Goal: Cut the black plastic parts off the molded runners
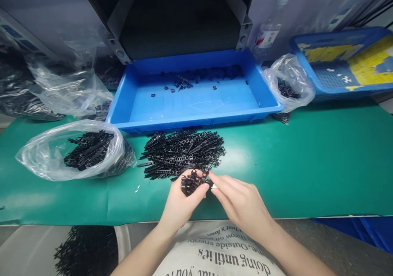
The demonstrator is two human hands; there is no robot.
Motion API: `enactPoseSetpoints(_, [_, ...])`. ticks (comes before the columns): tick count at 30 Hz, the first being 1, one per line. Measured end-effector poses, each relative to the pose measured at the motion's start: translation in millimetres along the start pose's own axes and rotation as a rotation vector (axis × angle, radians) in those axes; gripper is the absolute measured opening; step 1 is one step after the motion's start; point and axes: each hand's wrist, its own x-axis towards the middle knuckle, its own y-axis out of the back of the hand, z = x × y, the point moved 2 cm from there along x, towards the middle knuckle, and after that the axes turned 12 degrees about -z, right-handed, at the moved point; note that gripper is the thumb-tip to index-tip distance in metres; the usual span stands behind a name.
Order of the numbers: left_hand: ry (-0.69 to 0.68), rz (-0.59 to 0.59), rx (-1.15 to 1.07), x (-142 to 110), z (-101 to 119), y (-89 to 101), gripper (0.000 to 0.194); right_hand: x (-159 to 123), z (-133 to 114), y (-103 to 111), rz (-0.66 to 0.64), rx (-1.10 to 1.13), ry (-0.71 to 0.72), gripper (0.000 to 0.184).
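Note:
My left hand (179, 202) is closed around a bunch of small black plastic clips (190, 182), some with ring-shaped ends. Beside it, my right hand (242, 196) has its fingers pinched together against the edge of that bunch. A tiny white bit (214, 186) shows at the right fingertips; what exactly they grip is too small to make out. Just beyond both hands, a heap of black plastic strips with rows of rings (187, 151) lies on the green table mat (307, 157).
Behind the heap stands a blue tray (184, 120) with scattered black pieces. Open plastic bags of black parts (89, 149) (288, 90) flank it. A blue basket (337, 88) and bottle (270, 30) stand back right. Below the table edge is a white tub (123, 239).

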Motion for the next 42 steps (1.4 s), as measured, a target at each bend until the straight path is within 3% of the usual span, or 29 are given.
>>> enactPoseSetpoints(5, [-0.007, 0.021, -0.032, 1, -2, -1.7, 0.023, 1, -4, -2, 0.071, -0.007, 0.021, 0.033])
enactPoseSetpoints(21, [-0.018, 0.035, 0.099, -2, -4, -1.8, 0.021, 2, -2, -13, 0.069, 0.049, 0.002, 0.034])
enactPoseSetpoints(24, [-0.064, 0.083, 0.294, -5, 5, 15.9, 0.019, 1, 3, -15, 0.055, 0.117, -0.017, 0.034])
enactPoseSetpoints(28, [-0.168, 0.308, 0.74, -4, 28, 62.7, 0.02, 2, 9, -17, 0.053, 0.168, -0.07, 0.034])
enactPoseSetpoints(31, [-0.167, 0.256, 1.051, 8, 40, 85.5, 0.022, 5, 9, -18, 0.048, 0.177, -0.09, 0.034])
enactPoseSetpoints(36, [-0.131, 0.073, 1.355, 29, 42, 85.8, 0.018, 6, 7, -21, 0.027, 0.215, -0.092, 0.034])
enactPoseSetpoints(42, [-0.167, 0.057, 1.535, 32, 43, 78.1, 0.016, 9, 11, -16, 0.014, 0.365, -0.191, 0.035])
